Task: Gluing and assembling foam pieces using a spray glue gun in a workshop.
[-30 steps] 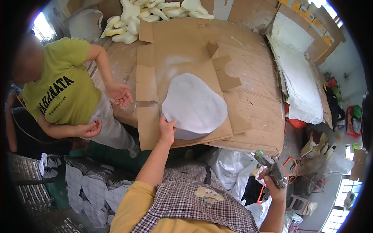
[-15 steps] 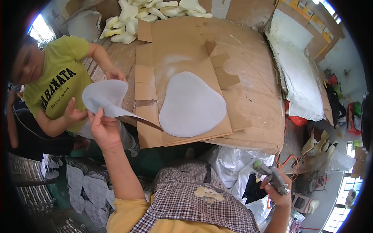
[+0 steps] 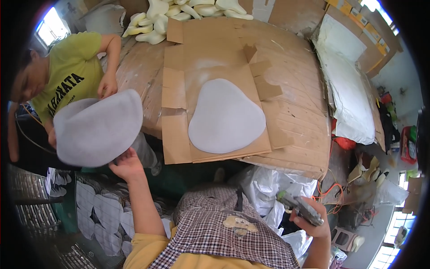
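Observation:
My left hand (image 3: 127, 165) is at the lower edge of a limp grey fabric-like piece (image 3: 101, 130), its fingers apart and touching or very near that edge. A co-worker's hands hold this piece at its top and left side. In my right hand (image 3: 313, 219) is a grey metal spray gun (image 3: 301, 208) with a green part at its front, held low at the right, beside the bench. A second grey piece (image 3: 226, 116), a rounded triangle, lies flat on the brown cardboard (image 3: 172, 143). My left fingertips are partly hidden by the raised piece.
Pale yellow saddle-shaped foam pieces (image 3: 156, 20) are heaped at the back. The co-worker (image 3: 74, 67) stands at the left. Below them, a wire rack (image 3: 96, 215) carries more grey pieces. Silvery plastic sheeting (image 3: 264, 184) and an orange hose (image 3: 333, 190) are at the right.
The limp piece has moved left toward the co-worker and unfolded, its tail now off the cardboard. My left hand has loosened its pinch and lowered. The spray gun has shifted slightly left and down.

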The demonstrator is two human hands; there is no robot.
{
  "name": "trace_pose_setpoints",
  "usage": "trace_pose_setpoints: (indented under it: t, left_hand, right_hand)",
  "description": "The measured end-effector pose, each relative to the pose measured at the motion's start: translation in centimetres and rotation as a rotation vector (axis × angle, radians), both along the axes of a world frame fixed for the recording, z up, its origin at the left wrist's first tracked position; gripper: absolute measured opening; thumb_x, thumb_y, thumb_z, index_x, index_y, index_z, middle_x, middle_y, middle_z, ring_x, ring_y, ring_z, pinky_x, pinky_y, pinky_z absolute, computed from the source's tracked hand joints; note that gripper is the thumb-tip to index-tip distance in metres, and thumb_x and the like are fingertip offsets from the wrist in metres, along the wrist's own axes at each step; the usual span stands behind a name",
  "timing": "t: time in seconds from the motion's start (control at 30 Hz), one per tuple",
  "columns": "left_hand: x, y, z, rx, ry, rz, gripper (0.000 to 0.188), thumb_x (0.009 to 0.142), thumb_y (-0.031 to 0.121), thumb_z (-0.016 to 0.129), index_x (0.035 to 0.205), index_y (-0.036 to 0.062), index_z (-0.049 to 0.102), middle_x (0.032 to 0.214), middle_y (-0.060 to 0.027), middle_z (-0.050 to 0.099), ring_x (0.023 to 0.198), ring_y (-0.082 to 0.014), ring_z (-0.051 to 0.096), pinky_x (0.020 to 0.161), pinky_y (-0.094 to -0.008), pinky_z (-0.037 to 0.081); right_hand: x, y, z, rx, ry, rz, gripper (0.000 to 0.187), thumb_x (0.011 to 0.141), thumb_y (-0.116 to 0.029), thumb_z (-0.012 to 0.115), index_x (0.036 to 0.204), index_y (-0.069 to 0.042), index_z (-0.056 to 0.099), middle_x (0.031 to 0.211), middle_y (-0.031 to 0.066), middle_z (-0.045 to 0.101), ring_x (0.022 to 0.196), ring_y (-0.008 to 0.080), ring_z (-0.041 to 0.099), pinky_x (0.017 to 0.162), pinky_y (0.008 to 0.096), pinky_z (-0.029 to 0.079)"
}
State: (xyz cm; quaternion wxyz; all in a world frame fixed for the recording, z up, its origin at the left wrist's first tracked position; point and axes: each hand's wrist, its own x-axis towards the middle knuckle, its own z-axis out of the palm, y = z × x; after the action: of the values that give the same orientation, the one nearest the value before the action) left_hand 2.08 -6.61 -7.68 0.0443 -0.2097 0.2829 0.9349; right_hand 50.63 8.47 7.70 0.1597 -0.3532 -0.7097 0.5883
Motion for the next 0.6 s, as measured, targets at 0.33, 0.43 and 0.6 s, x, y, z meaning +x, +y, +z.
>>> trace_pose_setpoints:
  t: [0.33, 0.43, 0.6]
  left_hand:
    - [4.9, 0.5, -10.4, -0.351, -0.226, -0.305, 0.036, 0.087, 0.038, 0.053, 0.098, 0.0036, 0.052, 0.087, -0.0083, 0.057, 0.074, -0.0237, 0.058, 0.066, -0.0324, 0.049]
    - [4.8, 2.0, -10.3, -0.374, -0.202, -0.391, 0.021, 0.086, 0.025, 0.058, 0.095, 0.0060, 0.054, 0.080, -0.0055, 0.058, 0.068, -0.0197, 0.058, 0.063, -0.0293, 0.049]
    - [5.1, 4.7, -10.5, -0.478, -0.121, -0.568, 0.014, 0.087, 0.018, 0.056, 0.095, 0.0073, 0.055, 0.077, -0.0037, 0.057, 0.062, -0.0164, 0.058, 0.055, -0.0272, 0.048]
  right_hand:
    - [0.7, 1.0, 0.5, 0.081, 0.007, -0.414, 0.049, 0.077, -0.009, 0.070, 0.120, 0.006, 0.053, 0.084, 0.0035, 0.060, 0.073, 0.0101, 0.057, 0.068, 0.0234, 0.049]
    - [3.9, 0.4, 0.5, 0.189, -0.125, -0.435, 0.051, 0.076, -0.013, 0.072, 0.120, 0.004, 0.054, 0.085, 0.0030, 0.060, 0.073, 0.0087, 0.056, 0.066, 0.0226, 0.047]
    - [4.5, -1.1, 1.5, 0.056, -0.171, -0.395, 0.049, 0.074, -0.011, 0.073, 0.117, 0.005, 0.055, 0.083, 0.0020, 0.062, 0.072, 0.0085, 0.056, 0.067, 0.0233, 0.046]
